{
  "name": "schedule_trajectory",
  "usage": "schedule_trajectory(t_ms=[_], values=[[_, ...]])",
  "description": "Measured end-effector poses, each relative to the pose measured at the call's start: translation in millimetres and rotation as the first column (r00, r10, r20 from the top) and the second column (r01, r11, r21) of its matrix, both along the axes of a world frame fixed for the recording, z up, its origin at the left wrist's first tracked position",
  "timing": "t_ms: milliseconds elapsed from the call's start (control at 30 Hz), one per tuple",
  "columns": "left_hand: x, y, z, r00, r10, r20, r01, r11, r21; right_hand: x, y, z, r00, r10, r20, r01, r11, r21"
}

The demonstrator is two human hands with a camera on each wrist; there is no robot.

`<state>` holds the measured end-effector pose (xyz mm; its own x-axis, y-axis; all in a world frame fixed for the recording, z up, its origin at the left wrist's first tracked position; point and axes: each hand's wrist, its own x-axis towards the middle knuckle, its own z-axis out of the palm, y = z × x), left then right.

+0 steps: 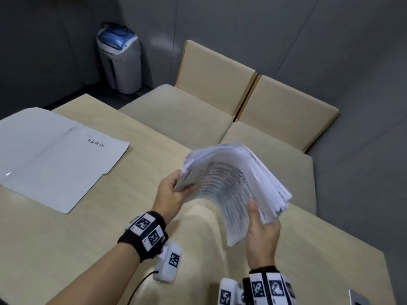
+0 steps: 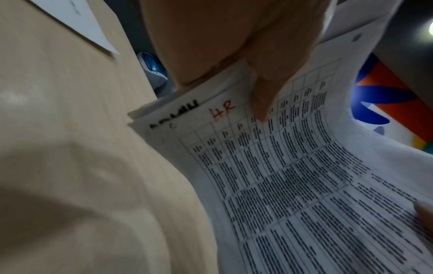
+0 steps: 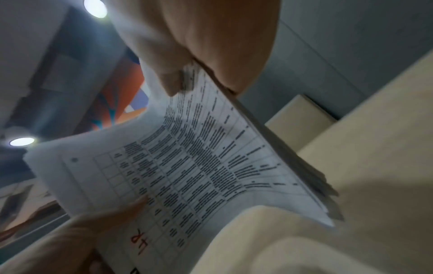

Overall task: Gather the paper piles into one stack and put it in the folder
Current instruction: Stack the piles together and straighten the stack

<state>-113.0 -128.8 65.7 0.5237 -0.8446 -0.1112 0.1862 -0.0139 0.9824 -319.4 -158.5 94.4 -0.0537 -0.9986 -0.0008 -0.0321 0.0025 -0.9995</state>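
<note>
A thick stack of printed paper (image 1: pixel 233 186) hangs bowed in the air above the table's right half, held at both ends. My left hand (image 1: pixel 174 192) grips its left end, thumb on the top sheet near a red "HR" mark (image 2: pixel 222 111). My right hand (image 1: pixel 262 225) grips the right end, thumb on top and fingers beneath. The top sheet (image 3: pixel 199 166) carries a printed table. The white folder (image 1: pixel 55 159), marked "ADMIN", lies open and flat on the table at the left, apart from both hands.
The light wooden table (image 1: pixel 110 249) runs under the hands. Two beige chairs (image 1: pixel 220 95) stand at its far edge. A grey and blue bin (image 1: pixel 120 62) stands in the far corner. A small grey object (image 1: pixel 357 299) lies at the bottom right.
</note>
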Motion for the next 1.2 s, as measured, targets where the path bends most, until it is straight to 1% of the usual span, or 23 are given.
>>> schedule_trajectory(t_ms=[33,133,200,267,333,433,467,533,667,767,833,900,967,1000,1033,1100,1133,1200], values=[[1,2,-3,1.000,0.012,0.011,-0.012,1.000,0.009,-1,2,-10,1.000,-0.002,-0.005,0.002,1.000,0.019],[14,7,-15,0.999,0.014,0.035,-0.016,0.999,0.042,-12,7,-33,0.993,0.034,-0.111,-0.026,0.997,0.075],[23,9,-15,0.999,0.022,0.049,-0.024,0.999,0.043,-20,8,-37,0.987,0.041,-0.153,-0.031,0.997,0.068],[27,8,-10,0.999,0.021,0.034,-0.022,1.000,0.017,-24,5,-34,0.982,0.030,-0.184,-0.027,0.999,0.018],[26,6,-1,1.000,0.023,0.021,-0.022,0.999,-0.038,-23,4,-25,0.981,-0.004,-0.196,-0.013,0.997,-0.082],[20,-6,16,0.993,0.101,0.062,-0.098,0.994,-0.054,-18,-2,-11,0.972,-0.084,-0.219,0.031,0.971,-0.236],[18,-10,19,0.988,0.137,0.071,-0.134,0.990,-0.048,-17,-4,-9,0.972,-0.091,-0.216,0.034,0.967,-0.253],[17,-19,19,0.976,0.202,0.087,-0.202,0.979,-0.010,-16,-9,-7,0.975,-0.112,-0.195,0.063,0.969,-0.240],[19,-25,13,0.971,0.230,0.063,-0.231,0.973,0.008,-19,-11,-10,0.972,-0.149,-0.182,0.107,0.969,-0.221],[19,-24,13,0.968,0.229,0.099,-0.232,0.973,0.014,-20,-8,-9,0.978,-0.078,-0.192,0.031,0.971,-0.239],[19,-24,13,0.966,0.240,0.101,-0.242,0.970,0.011,-20,-6,-9,0.978,-0.026,-0.209,-0.021,0.975,-0.219],[18,-23,13,0.972,0.213,0.094,-0.214,0.977,0.000,-21,-5,-9,0.978,0.001,-0.207,-0.041,0.981,-0.191],[19,-20,15,0.982,0.151,0.111,-0.151,0.988,-0.007,-22,-6,-8,0.975,0.063,-0.214,-0.101,0.980,-0.172],[20,-18,14,0.986,0.106,0.129,-0.108,0.994,0.005,-24,-7,-8,0.964,0.099,-0.246,-0.145,0.974,-0.177],[22,-17,12,0.987,0.060,0.150,-0.064,0.998,0.024,-25,-8,-9,0.942,0.130,-0.310,-0.196,0.961,-0.193],[25,-15,8,0.984,0.008,0.179,-0.018,0.998,0.053,-26,-12,-12,0.875,0.147,-0.461,-0.291,0.921,-0.260],[25,-15,6,0.984,0.011,0.178,-0.021,0.998,0.051,-26,-13,-12,0.854,0.134,-0.503,-0.314,0.903,-0.292],[26,-14,5,0.986,0.038,0.161,-0.044,0.998,0.034,-26,-16,-13,0.855,0.100,-0.510,-0.307,0.888,-0.341]])
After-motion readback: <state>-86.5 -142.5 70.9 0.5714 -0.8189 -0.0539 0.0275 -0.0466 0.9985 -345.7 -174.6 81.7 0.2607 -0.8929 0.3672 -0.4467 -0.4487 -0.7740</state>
